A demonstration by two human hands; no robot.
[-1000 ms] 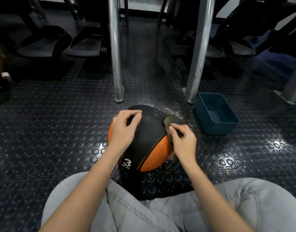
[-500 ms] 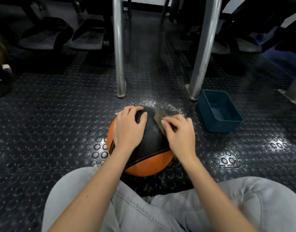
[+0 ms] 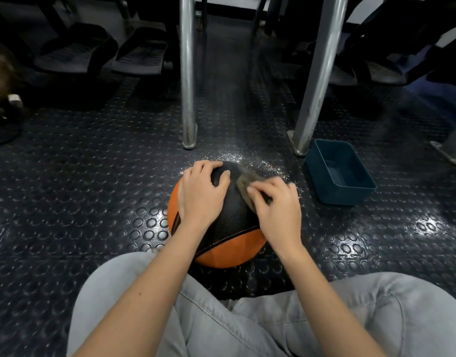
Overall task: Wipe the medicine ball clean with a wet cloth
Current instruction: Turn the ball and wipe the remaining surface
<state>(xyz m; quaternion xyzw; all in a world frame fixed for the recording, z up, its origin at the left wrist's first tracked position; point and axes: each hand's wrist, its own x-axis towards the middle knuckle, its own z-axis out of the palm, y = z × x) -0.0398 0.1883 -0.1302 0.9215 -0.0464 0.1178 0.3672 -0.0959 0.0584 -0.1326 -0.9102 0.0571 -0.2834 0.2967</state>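
Your orange-and-black textured medicine ball (image 3: 232,222) sits on the dark studded rubber floor (image 3: 93,202), just in front of your crossed legs in grey trousers (image 3: 273,318). Your left hand (image 3: 201,194) lies spread over its upper left side, palm down, fingers following the curve. It presses rather than grasps. Your right hand (image 3: 276,204) has its fingers curled onto the small grey-brown cloth (image 3: 245,180) and pins it against the black panel near the top right. That hand and the cloth are blurred, so the exact pinch is hard to read.

The step in hand looks like scrubbing the upper black panel. To do it well:

- Lean your weight through the bracing palm so the ball cannot roll away from the stroke.
- Work in short overlapping passes. The pebbled skin probably traps grime, so press firmly.
- Flatten more of the cloth under your fingers, since a bunched wad likely cleans only a narrow strip.
- Rotate the ball toward you to reach the orange panels and the underside, which seem not yet done.

The blue rectangular plastic tub (image 3: 340,173) stands near your right side (a handy spot for re-wetting, though I can't tell how much water it holds). Fine droplets (image 3: 250,158) speckle the floor just beyond the ball, so expect it to be slippery there.
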